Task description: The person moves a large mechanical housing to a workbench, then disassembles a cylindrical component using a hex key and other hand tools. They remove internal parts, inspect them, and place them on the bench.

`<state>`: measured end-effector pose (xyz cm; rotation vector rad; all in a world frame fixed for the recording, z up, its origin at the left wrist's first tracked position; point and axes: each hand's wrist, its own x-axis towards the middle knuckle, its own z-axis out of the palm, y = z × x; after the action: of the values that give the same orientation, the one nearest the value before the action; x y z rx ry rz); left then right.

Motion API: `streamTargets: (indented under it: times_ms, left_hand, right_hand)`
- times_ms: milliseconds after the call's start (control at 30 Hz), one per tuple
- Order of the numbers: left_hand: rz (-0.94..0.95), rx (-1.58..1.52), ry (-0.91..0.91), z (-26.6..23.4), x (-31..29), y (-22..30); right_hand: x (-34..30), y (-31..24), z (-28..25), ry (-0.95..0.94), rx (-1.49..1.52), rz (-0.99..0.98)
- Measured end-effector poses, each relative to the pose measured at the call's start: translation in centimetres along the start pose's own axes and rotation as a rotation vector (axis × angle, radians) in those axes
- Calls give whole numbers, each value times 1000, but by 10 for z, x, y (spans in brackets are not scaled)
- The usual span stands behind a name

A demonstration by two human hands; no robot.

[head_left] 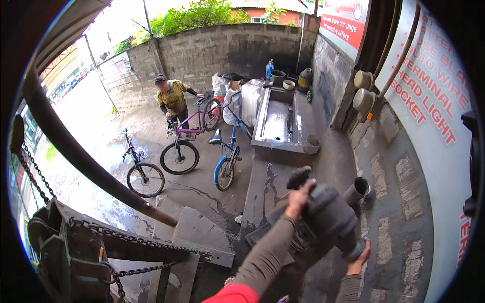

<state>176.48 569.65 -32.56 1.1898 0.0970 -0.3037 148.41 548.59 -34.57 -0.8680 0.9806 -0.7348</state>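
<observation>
I hold a bulky dark grey metal machine part (331, 212) tilted in front of me, with a round, flange-like end at its upper left. My left hand (301, 198) is closed around it just below that round end. Lower down, my right hand (360, 256) grips the narrower end from the right, its fingers partly hidden behind the metal. Beneath the part, a dark flat-topped surface (257, 237) shows only in pieces. A short open-topped cylinder (357, 191) stands just beyond it, close to the wall.
A wash basin (277, 121) lies ahead, with buckets (277, 77) behind it. Sacks (251, 101) lean beside it. A person (174, 101) holds a purple bicycle (194, 126); a blue one (230, 146) and a smaller one (141, 171) stand nearby. Chains (141, 240) hang at lower left.
</observation>
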Motion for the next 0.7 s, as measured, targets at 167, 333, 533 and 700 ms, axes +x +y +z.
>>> streamTargets:
  times_ms: [167, 333, 533, 700]
  left_hand:
    - [-326, -205, -62, -102, 68, 31]
    - [-216, -296, 145, -116, 76, 42]
    - [156, -215, 528, -35, 92, 10]
    - [289, -6, 728, 68, 93, -31]
  right_hand:
    - [-52, 36, 105, -123, -73, -318]
    - [31, 11, 181, -303, -247, -334]
    - [225, -19, 248, -550, -454, -405]
    - [340, -47, 226, -639, -339, -172]
